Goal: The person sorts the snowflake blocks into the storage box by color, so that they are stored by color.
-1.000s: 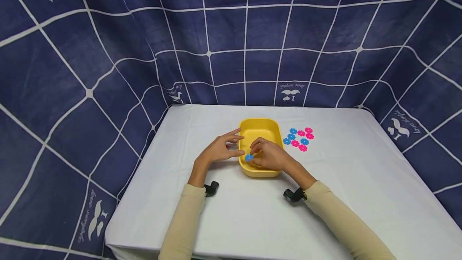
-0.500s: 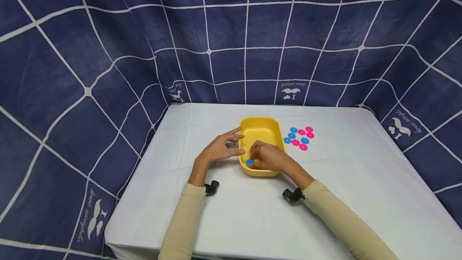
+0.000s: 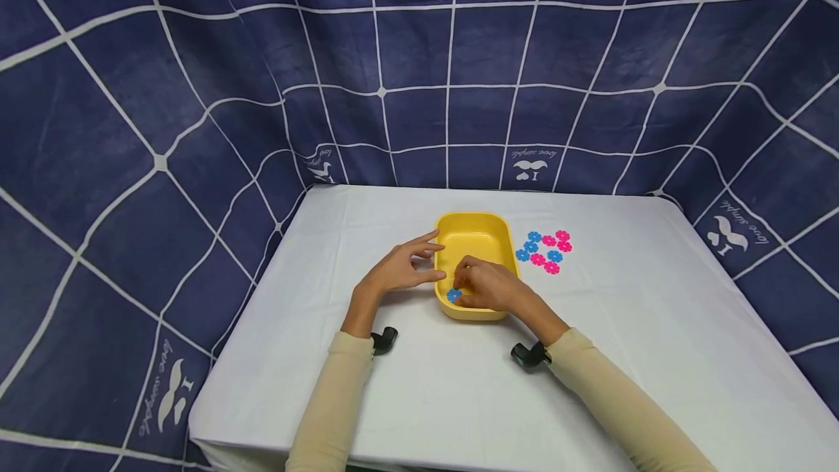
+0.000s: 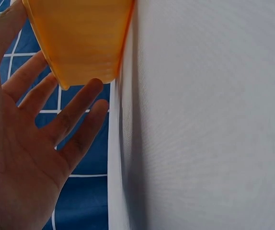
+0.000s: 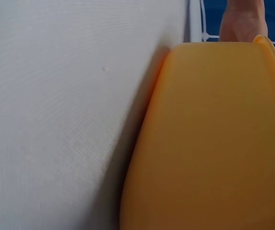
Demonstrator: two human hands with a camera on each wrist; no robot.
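Note:
A yellow rectangular tub [image 3: 477,315] stands on the white-covered table. My left hand [image 3: 398,269] is at its left side, fingers spread and relaxed, fingertips right at the rim; the left wrist view shows the same spread fingers by the tub's wall [image 4: 85,43]. My right hand [image 3: 488,285] reaches inside the tub, fingers bent, pinching a blue flower-shaped disc [image 3: 454,296] low in the near left corner. From the right wrist view the tub's outer wall [image 5: 209,139] hides that hand's fingers.
Right of the tub lie several blue flower-shaped discs [image 3: 530,247] and several pink ones [image 3: 552,268], loosely grouped. A navy curtain with white lines [image 3: 481,115] hangs behind and at both sides of the table [image 3: 649,290].
My right hand has lowered slightly, bringing the blue disc down toward the tub's near left corner. My left hand stays at the rim.

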